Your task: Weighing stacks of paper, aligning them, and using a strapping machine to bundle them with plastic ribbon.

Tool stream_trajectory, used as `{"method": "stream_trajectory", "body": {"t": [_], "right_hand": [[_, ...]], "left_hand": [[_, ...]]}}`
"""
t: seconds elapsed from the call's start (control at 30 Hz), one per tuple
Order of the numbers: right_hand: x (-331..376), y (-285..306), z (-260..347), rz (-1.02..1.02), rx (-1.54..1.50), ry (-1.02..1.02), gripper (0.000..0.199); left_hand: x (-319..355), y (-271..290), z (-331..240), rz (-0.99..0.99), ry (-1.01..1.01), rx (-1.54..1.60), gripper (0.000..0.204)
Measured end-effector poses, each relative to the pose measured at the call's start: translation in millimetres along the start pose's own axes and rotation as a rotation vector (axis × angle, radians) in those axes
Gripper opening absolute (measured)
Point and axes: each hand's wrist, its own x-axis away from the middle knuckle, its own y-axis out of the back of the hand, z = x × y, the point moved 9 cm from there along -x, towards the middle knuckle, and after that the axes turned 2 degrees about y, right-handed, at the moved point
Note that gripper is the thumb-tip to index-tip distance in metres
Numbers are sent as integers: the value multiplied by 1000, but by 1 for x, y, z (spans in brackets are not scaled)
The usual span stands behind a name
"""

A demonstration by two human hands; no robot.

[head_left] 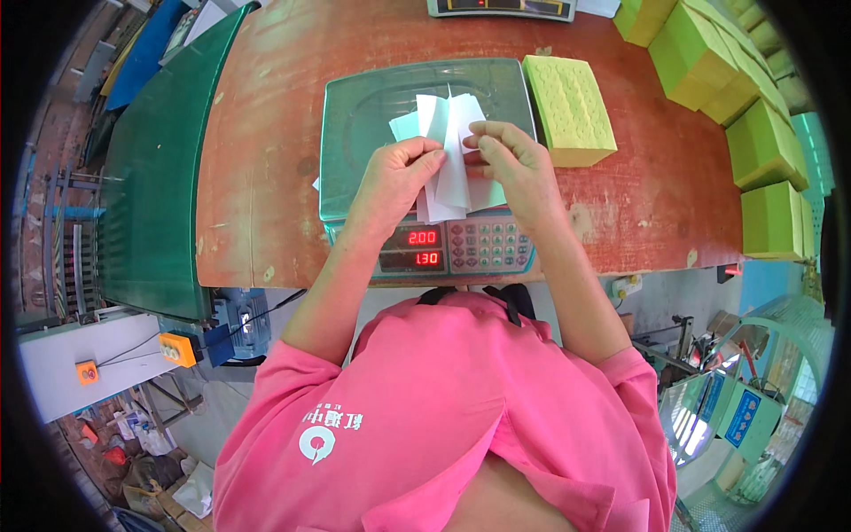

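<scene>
Over the pan of a digital scale (355, 151), both my hands handle a small bunch of white paper sheets (453, 182). The sheets stand partly upright and fan apart, with a fold between them. My left hand (401, 177) pinches their left side between thumb and forefinger. On the right side, my right hand (519, 168) has its thumb and fingers closed at the edge of a sheet. More pale sheets (404, 127) lie on the pan beneath and behind. Red digits glow on the scale's display, left of its keypad (490, 246).
A yellow block (567, 111) with a pattern of small cuts on top stands against the scale's right side. Several similar yellow blocks (696, 66) line the right edge of the reddish table (266, 160). Another scale (501, 7) sits at the far edge. A green surface (160, 177) adjoins on the left.
</scene>
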Motion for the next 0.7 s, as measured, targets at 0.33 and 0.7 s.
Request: {"method": "stream_trajectory", "body": {"t": [0.33,0.7], "right_hand": [[-18,-3,27,25,620,112,25],[84,178,72,-598,439,412,23]], "left_hand": [[13,11,-19,-96,-206,-275,27],[47,-37,-74,142,-289,85,58]]}}
